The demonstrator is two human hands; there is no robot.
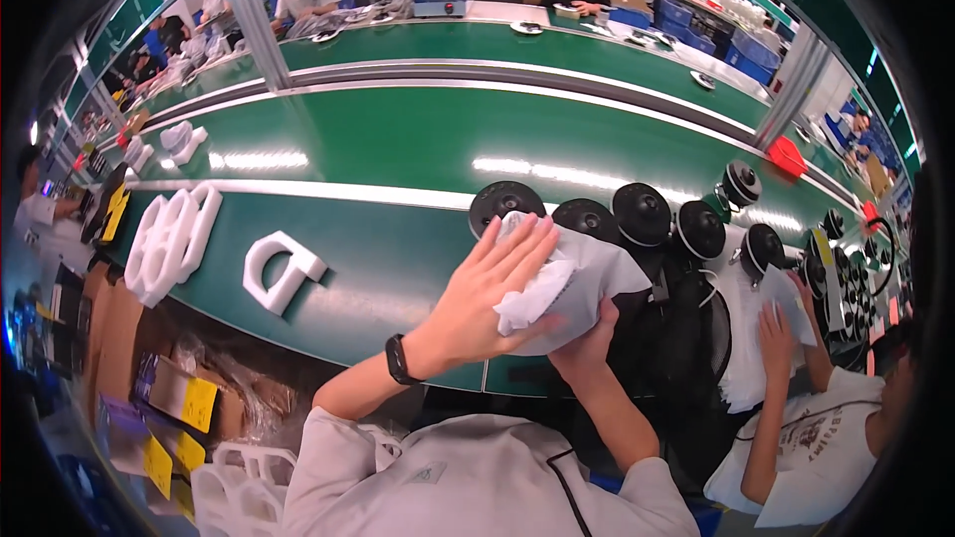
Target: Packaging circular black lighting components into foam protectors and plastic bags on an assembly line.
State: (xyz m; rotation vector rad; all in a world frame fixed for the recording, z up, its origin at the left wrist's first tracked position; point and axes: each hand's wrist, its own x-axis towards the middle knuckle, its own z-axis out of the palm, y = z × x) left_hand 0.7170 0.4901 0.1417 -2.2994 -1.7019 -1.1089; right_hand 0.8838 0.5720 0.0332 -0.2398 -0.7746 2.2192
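Note:
A bundle in a thin white wrapping sheet [595,273] is between my hands over the near edge of the green bench; what it wraps is hidden. My left hand [497,278] lies on its left side with long, flat fingers, pressing a crumpled fold of the sheet under the palm. From below, my right hand [587,343] grips the bundle, with the thumb up on its near side. Just beyond it stand black round dome-shaped parts [505,207]. Left of my hands, a white foam insert [282,273] with a round cut-out rests on the bench.
A stacked set of white foam inserts [171,244] stands at the bench's left end. Beyond runs a green conveyor belt [398,129]. At right, a co-worker's hands [781,338] handle another white sheet. Cardboard boxes [184,393] and plastic wrap sit below left.

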